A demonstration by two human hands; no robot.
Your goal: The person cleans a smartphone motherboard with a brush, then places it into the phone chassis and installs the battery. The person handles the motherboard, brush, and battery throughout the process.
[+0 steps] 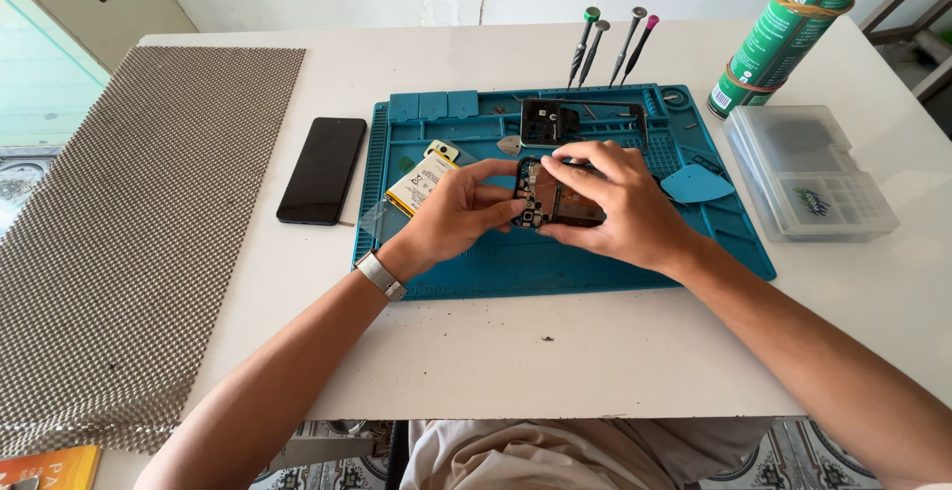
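Observation:
Both hands meet over a blue repair mat (516, 262) on a white table. My left hand (458, 214) grips the left end of an opened phone body (551, 202) with its dark circuit boards exposed. My right hand (617, 202) covers the phone's right half, fingers curled over its top edge. A yellow and white phone battery (420, 184) lies on the mat just left of my left hand. A small dark part with a frame (548, 121) rests on the mat behind the hands.
A black phone (322, 169) lies face down left of the mat. Several screwdrivers (607, 46) stand at the mat's far edge. A green spray can (785, 34), a clear plastic parts box (811, 171), a blue pick (696, 184) and a grey mesh mat (129, 222) are around.

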